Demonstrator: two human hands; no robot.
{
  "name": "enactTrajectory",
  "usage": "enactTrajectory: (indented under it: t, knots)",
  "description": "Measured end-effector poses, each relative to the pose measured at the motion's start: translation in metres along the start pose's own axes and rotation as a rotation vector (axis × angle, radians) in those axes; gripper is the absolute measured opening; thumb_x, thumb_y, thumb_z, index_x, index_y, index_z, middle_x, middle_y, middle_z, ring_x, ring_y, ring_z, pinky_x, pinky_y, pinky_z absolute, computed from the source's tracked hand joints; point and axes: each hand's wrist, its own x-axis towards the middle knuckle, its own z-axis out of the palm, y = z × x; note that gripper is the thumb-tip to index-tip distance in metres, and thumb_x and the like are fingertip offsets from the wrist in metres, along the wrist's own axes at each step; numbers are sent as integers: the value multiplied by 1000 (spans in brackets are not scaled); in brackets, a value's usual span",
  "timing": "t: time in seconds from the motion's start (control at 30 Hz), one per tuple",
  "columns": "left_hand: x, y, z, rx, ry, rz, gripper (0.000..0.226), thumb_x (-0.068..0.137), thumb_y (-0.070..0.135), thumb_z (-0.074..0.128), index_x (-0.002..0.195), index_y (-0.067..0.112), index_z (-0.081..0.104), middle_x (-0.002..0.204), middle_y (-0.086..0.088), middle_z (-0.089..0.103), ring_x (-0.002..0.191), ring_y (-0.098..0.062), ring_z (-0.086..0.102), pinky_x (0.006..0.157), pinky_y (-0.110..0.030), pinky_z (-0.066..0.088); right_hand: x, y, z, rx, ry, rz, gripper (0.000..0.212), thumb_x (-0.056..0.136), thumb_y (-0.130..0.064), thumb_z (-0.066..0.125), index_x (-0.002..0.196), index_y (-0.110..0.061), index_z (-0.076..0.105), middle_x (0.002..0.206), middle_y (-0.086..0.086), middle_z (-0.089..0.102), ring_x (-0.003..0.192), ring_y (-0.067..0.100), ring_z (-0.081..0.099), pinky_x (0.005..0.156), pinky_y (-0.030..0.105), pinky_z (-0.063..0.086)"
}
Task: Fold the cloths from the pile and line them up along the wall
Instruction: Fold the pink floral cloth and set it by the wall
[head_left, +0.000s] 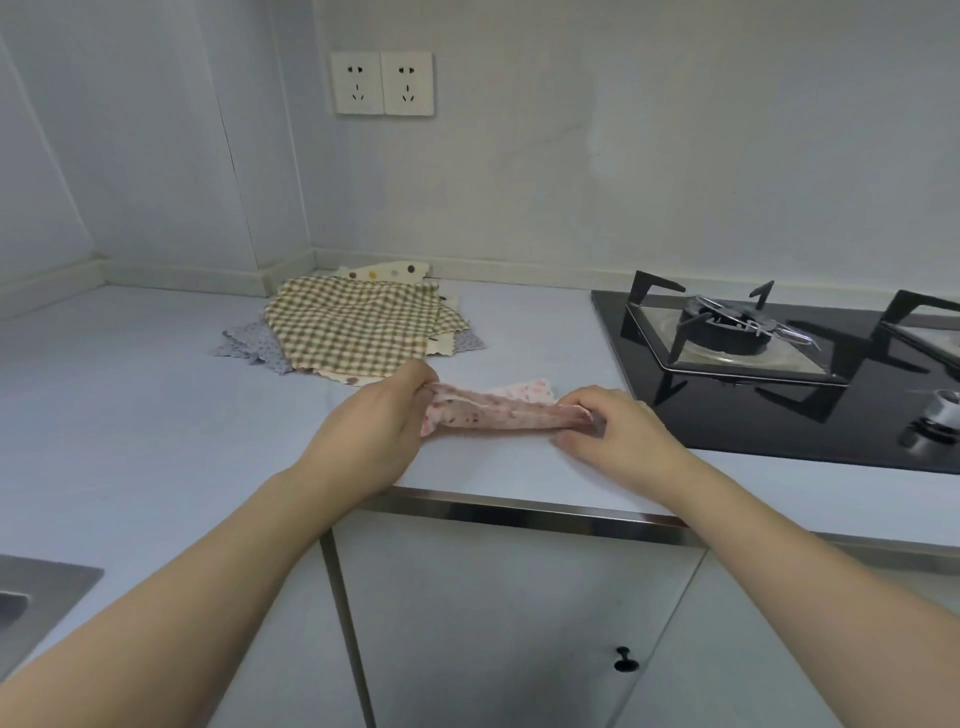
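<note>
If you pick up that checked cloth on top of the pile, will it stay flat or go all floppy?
Probably floppy: the checked cloth drapes unevenly over the pile beneath. It looks thin, so likely light. The pink cloth bunches softly between the left hand and right hand, suggesting similar fabric.

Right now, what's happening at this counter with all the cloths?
A person is folding a pink flowered cloth on the counter, the left hand gripping one end and the right hand the other. Behind it, a pile of unfolded cloths lies near the wall, a brown checked one on top. No folded cloths are lined up along the wall yet. A black gas stove sits to the right.
</note>
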Motion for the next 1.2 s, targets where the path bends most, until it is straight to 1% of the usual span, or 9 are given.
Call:
enactTrajectory:
  t: [0.07,0.13,0.23,0.37,0.6,0.73,0.87,1.0,1.2]
  knots:
    - [0,3,-7,-53,-19,21,9,102,29,41,107,28,48,81,2,62,72,-19,57,67,-41,50,-2,1,-1,245,39,24,6,83,-24,71,86,-27,67,88,-10,70,86,13,61,82,33,46]
    - [-2,7,-17,-89,-85,43,12,99,36,46,111,34,46,85,4,63,72,-16,59,66,-38,50,-6,1,-5,440,50,58,4,85,-19,71,87,-18,67,84,-2,72,79,13,63,77,28,47]
    - [-2,11,-30,13,-160,72,31,91,48,57,116,42,40,97,6,64,84,-14,61,73,-36,51,-11,-3,-12,597,74,79,7,88,-16,68,89,-10,66,78,-3,73,72,8,65,72,17,48]
    - [2,17,-42,73,-98,155,25,94,40,55,114,38,41,87,8,65,71,-10,60,68,-38,53,-13,-6,-27,736,145,143,7,87,-18,66,85,-12,66,73,-9,67,65,-1,59,64,7,42]
    - [5,35,-59,27,-68,175,10,97,36,48,106,36,42,77,3,63,64,-17,60,59,-37,51,-20,-15,-62,719,150,142,34,80,-44,65,87,-12,70,96,10,70,90,16,61,93,33,46]
    - [5,41,-62,68,-18,111,6,95,35,55,96,29,52,79,7,63,69,-16,61,63,-41,54,-21,-21,-68,643,251,76,13,87,-30,64,84,-21,73,81,-9,72,79,3,64,79,22,48]
    - [5,45,-58,-25,18,16,9,93,33,61,88,27,57,77,7,62,71,-12,59,61,-32,50,-22,-24,-67,589,318,30,9,91,-13,62,92,-16,70,90,3,72,83,9,63,83,28,51]
    - [9,44,-51,-98,-4,-66,7,93,30,61,88,25,60,80,10,60,72,-3,52,58,-23,38,-26,-27,-70,575,328,36,12,91,-20,63,93,-11,69,91,7,72,82,12,64,79,30,52]
    - [9,39,-44,-41,-77,-110,8,93,28,62,89,23,66,87,9,63,73,-2,53,59,-23,40,-31,-28,-69,595,349,38,20,89,-29,65,85,-9,67,79,8,65,71,14,55,71,33,48]
